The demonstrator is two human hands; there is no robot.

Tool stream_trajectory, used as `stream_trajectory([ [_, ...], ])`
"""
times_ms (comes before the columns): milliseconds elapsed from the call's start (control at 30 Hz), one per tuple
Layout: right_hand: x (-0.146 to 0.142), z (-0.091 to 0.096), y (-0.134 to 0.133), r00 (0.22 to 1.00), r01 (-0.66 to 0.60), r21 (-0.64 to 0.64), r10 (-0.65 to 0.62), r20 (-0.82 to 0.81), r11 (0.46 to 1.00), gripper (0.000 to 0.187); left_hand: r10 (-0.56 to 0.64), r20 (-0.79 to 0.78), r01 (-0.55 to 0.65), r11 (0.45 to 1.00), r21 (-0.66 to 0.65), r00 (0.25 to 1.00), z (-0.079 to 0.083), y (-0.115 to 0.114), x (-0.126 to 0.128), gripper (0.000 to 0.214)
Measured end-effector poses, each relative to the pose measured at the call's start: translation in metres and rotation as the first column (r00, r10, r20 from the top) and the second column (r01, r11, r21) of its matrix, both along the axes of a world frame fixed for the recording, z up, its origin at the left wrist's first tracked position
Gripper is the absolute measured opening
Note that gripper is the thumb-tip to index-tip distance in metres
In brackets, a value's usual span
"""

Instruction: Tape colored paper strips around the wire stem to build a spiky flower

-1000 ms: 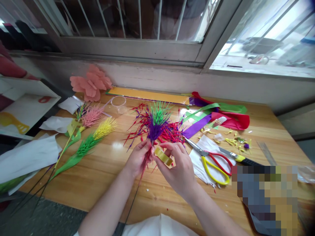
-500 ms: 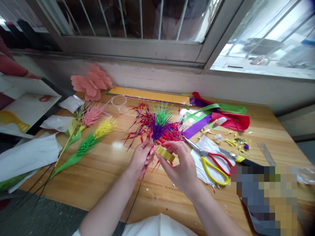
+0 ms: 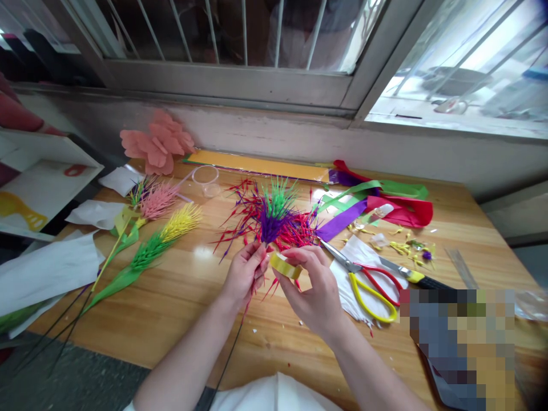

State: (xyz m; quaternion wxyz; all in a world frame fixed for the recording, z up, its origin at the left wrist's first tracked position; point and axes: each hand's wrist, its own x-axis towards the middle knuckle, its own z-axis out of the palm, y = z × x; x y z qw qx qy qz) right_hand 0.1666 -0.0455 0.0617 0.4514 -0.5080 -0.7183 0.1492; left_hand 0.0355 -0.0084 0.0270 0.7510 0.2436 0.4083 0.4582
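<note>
My left hand (image 3: 246, 273) is closed round the base of an artificial wheat ear (image 3: 276, 211), green at its tip and purple below. Its dark wire stem (image 3: 229, 357) runs down toward my lap. A roll of yellowish tape (image 3: 285, 266) sits between the thumb and fingers of my right hand (image 3: 314, 285), close beside the ear's base. Whether a strip of tape joins the roll to the stem is too small to tell. Behind the ear lies a pile of red and purple spiky pieces (image 3: 299, 231) on the wooden table (image 3: 180, 325).
Red-and-yellow-handled scissors (image 3: 374, 279) and a utility knife (image 3: 415, 275) lie on the right by white paper (image 3: 349, 257). Finished wheat stems (image 3: 148, 257) rest at left. Purple and green strips (image 3: 346, 220) lie behind. A pink paper flower (image 3: 158, 142) stands near the wall.
The wheat ear has shifted slightly left, and the tape roll has tilted a little in my right hand. Both hands keep their grips.
</note>
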Motion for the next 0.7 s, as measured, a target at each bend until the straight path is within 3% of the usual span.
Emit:
stream_trajectory([
  [167, -0.003, 0.001, 0.0, 0.998, -0.058, 0.075, 0.055, 0.038, 0.995, 0.031, 0.036, -0.02, -0.035, 0.999, 0.012, 0.999, -0.005, -0.001, 0.002, 0.032],
  [433, -0.007, 0.002, -0.001, 0.997, -0.072, 0.086, 0.071, 0.021, 0.994, 0.029, 0.033, 0.014, -0.033, 0.999, -0.013, 0.999, 0.0, -0.002, -0.001, 0.032],
  [700, -0.018, 0.008, 0.006, 0.993, -0.119, 0.142, 0.121, -0.005, 0.983, 0.024, 0.068, -0.053, -0.069, 0.997, -0.025, 0.996, 0.001, -0.006, -0.002, 0.028],
])
